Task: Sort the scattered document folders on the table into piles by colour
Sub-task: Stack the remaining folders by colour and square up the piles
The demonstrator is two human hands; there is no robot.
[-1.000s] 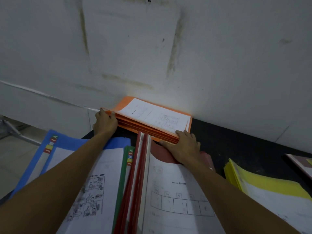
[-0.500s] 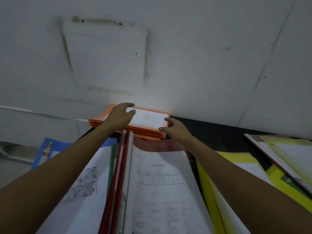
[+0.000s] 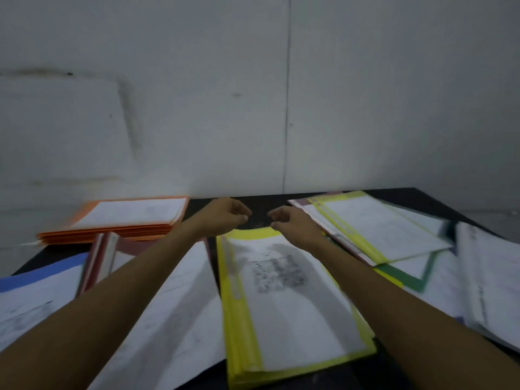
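Left hand (image 3: pixel 225 216) and right hand (image 3: pixel 292 223) are held side by side over the far end of the yellow plastic folder pile (image 3: pixel 242 319), fingers loosely curled, nothing gripped, fingertips apart. The yellow pile is laid mid-bench, with a white sheet on top. An orange folder pile (image 3: pixel 107 231) is stacked back left against the grey wall (image 3: pixel 253 108). Red folders (image 3: pixel 132 246) are seen between the orange and yellow piles, and a blue folder (image 3: pixel 36 277) at far left. In the unsorted heap at right, a yellow-edged folder (image 3: pixel 349 233) is laid over a green folder (image 3: pixel 405 277). The black bench (image 3: pixel 416 198) is mostly covered. Everything is motion-blurred.
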